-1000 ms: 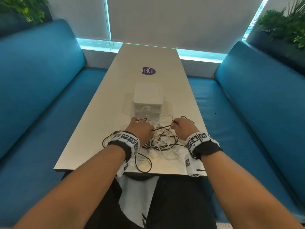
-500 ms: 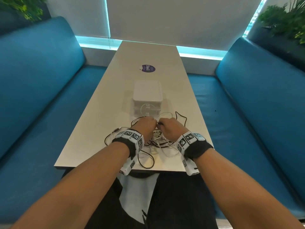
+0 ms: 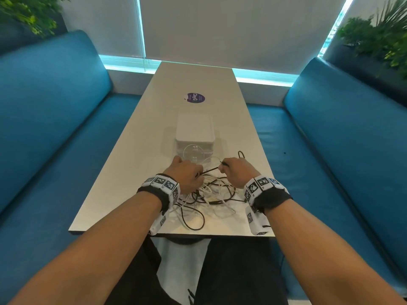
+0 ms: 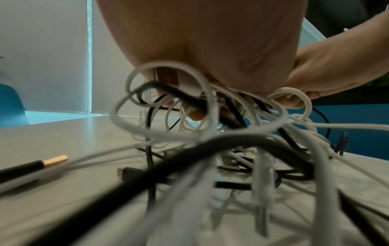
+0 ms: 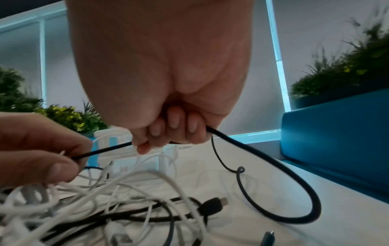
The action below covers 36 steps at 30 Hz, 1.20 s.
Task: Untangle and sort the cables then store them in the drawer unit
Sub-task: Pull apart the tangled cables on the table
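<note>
Blue booth benches flank our white surface (image 3: 123, 155); the cable tangle (image 3: 209, 192) sits at its near end, just in front of the white drawer unit (image 3: 195, 130). Our right hand (image 3: 236, 170) is fisted round a black cable (image 5: 273, 168), our left hand (image 3: 185, 175) pinches the same strand at the knot. Feed it out slowly, left pinning the white loops.

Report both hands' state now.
Left hand: pinching the black cable beside the tangle.
Right hand: gripping the same black cable.
</note>
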Available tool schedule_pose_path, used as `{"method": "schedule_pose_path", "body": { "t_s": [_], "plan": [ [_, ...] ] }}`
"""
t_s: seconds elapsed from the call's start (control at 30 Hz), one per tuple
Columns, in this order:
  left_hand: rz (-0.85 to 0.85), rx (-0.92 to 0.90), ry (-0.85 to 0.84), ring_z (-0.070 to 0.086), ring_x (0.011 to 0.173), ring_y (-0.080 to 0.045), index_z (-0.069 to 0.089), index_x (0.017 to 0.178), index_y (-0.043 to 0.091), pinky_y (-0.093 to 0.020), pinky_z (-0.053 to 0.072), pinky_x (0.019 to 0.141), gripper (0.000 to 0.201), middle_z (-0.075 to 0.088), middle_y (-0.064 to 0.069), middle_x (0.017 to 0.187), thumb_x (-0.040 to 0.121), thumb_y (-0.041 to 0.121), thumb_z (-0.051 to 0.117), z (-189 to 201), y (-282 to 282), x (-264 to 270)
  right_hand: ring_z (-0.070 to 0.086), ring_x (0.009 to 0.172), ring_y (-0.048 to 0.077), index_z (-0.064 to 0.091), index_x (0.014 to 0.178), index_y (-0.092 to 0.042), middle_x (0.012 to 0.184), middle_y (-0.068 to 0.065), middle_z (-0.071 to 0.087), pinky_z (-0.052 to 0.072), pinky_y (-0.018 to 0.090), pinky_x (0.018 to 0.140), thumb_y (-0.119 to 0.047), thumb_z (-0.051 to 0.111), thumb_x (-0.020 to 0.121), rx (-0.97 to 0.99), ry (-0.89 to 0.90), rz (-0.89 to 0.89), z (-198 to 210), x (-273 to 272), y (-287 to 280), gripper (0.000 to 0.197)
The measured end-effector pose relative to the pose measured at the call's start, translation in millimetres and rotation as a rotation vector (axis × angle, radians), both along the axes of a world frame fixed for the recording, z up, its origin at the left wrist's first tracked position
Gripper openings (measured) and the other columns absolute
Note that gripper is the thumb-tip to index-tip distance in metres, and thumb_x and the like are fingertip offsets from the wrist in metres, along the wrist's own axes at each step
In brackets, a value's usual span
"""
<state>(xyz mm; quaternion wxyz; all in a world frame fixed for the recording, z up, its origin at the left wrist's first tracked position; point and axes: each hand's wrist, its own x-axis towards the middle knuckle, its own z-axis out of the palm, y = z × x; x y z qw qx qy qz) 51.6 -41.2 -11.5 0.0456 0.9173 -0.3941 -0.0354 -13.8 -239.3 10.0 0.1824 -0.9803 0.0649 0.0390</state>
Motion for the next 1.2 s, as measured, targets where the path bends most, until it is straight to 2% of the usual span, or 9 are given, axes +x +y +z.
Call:
{"method": "schedule_pose_path", "body": {
  "t_s": [0.13,0.23,0.3,0.43,0.6,0.77,0.9,1.0,1.2],
  "plan": [
    [-0.001,-0.056,0.054,0.052,0.089,-0.024,0.044,0.11,0.028,-0.042,0.035,0.094,0.047,0.06,0.008,0.089,0.088,0.07,0.048,4.7,-0.2,-5.9,0.06,0.087,0.027,0.064,0.094,-0.016,0.095,0.007,0.066,0.05,0.038,0.079,-0.027,0.042,0.102,0.009,0.014,-0.03,2.1,-1.8,-10.3,0.026],
    [-0.009,-0.118,0.021,0.051,0.096,-0.02,0.044,0.118,0.028,-0.04,0.033,0.098,0.052,0.058,0.005,0.113,0.088,0.07,0.051,0.6,0.1,-8.3,0.059,0.085,0.03,0.061,0.096,-0.014,0.095,0.012,0.065,0.048,0.038,0.074,-0.033,0.039,0.103,-0.028,0.047,-0.048,-6.8,-3.6,-6.2,0.029],
    [0.009,-0.2,-0.011,0.042,0.101,-0.017,0.046,0.119,0.025,-0.038,0.034,0.099,0.051,0.046,0.003,0.126,0.087,0.064,0.057,-4.3,3.1,-8.5,0.061,0.086,0.031,0.059,0.097,-0.014,0.097,0.013,0.066,0.047,0.037,0.072,-0.035,0.039,0.104,-0.011,0.073,-0.068,-14.8,-7.1,-6.3,0.03],
    [0.05,-0.219,-0.14,0.038,0.108,-0.021,0.049,0.108,0.026,-0.037,0.035,0.097,0.041,0.04,0.0,0.12,0.085,0.057,0.061,-11.1,11.1,-7.7,0.062,0.086,0.032,0.057,0.097,-0.015,0.098,0.015,0.066,0.05,0.037,0.073,-0.035,0.042,0.103,0.05,0.073,-0.073,-21.4,-10.9,-0.7,0.026],
    [0.068,-0.209,-0.023,0.046,0.115,-0.021,0.058,0.118,0.026,-0.038,0.036,0.098,0.03,0.057,0.003,0.12,0.093,0.043,0.058,-17.0,4.3,-7.4,0.06,0.093,0.028,0.057,0.117,-0.02,0.104,0.012,0.066,0.048,0.036,0.079,-0.046,0.049,0.099,0.061,-0.007,-0.065,-25.1,-3.2,17.2,0.033],
    [0.089,-0.207,0.047,0.047,0.122,-0.025,0.054,0.134,0.024,-0.041,0.036,0.104,0.042,0.058,0.0,0.128,0.093,0.02,0.056,-10.0,-2.4,-8.2,0.061,0.107,0.031,0.051,0.137,-0.03,0.113,0.014,0.068,0.051,0.041,0.09,-0.038,0.05,0.101,0.081,-0.085,-0.02,-20.3,-1.7,26.7,0.037],
    [0.142,-0.148,0.108,0.052,0.118,-0.035,0.056,0.126,0.016,-0.044,0.038,0.101,0.034,0.048,-0.009,0.136,0.093,0.014,0.051,-3.8,-11.7,-14.6,0.065,0.097,0.027,0.066,0.115,-0.022,0.104,0.008,0.071,0.052,0.038,0.082,-0.032,0.055,0.098,0.101,-0.045,0.037,-20.2,2.5,37.6,0.023],
    [0.159,-0.096,0.068,0.057,0.106,-0.035,0.05,0.123,0.011,-0.046,0.042,0.096,0.028,0.044,-0.012,0.134,0.095,0.019,0.047,-7.6,-17.3,-20.4,0.063,0.093,0.03,0.063,0.108,-0.016,0.102,0.012,0.068,0.047,0.034,0.075,-0.031,0.05,0.099,0.061,-0.032,0.036,-19.7,6.2,40.5,0.021],
    [0.136,-0.059,0.023,0.059,0.092,-0.038,0.05,0.118,0.009,-0.039,0.039,0.072,0.02,0.049,-0.012,0.116,0.104,0.017,0.039,-8.4,-17.1,-8.7,0.062,0.084,0.033,0.055,0.104,-0.018,0.097,0.013,0.065,0.053,0.046,0.077,-0.034,0.047,0.101,-0.05,-0.014,0.116,-11.1,8.7,37.0,0.018]
  ]
}}
